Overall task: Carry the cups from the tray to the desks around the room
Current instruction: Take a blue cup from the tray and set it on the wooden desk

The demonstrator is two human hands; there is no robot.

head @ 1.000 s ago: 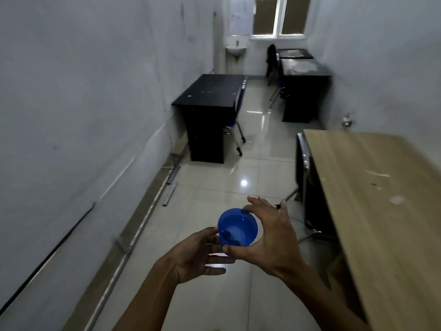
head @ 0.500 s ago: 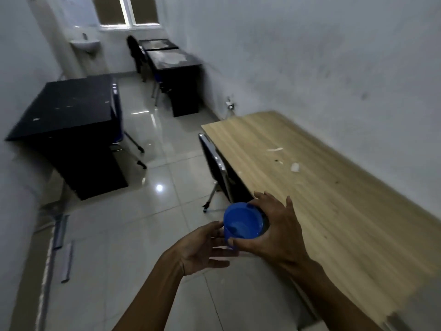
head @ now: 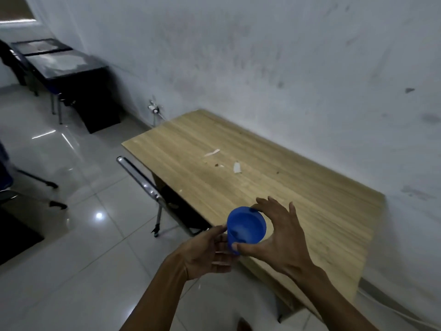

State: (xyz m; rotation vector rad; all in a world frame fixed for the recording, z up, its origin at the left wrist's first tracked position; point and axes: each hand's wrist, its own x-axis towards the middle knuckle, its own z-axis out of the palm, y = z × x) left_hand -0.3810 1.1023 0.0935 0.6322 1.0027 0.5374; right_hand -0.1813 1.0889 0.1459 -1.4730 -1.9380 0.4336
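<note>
A blue plastic cup [head: 245, 228] is held upright in the air over the front-left edge of a light wooden desk [head: 274, 177]. My right hand [head: 279, 240] grips it around the rim and side with thumb and fingers. My left hand [head: 207, 254] is cupped against the cup's left side and bottom, fingers touching it. The cup's inside looks empty. No tray is in view.
A metal-framed chair [head: 152, 194] is tucked at the wooden desk's left edge. Small paper scraps [head: 236, 167] lie on the desktop. Black desks [head: 69, 68] stand along the wall at the back left. A grey wall runs behind the wooden desk; a glossy tiled floor [head: 83, 235] lies to the left.
The view has swung right from the room's aisle to the wooden desk. Both hands kept hold of the blue cup, which now hangs over the desk's edge.
</note>
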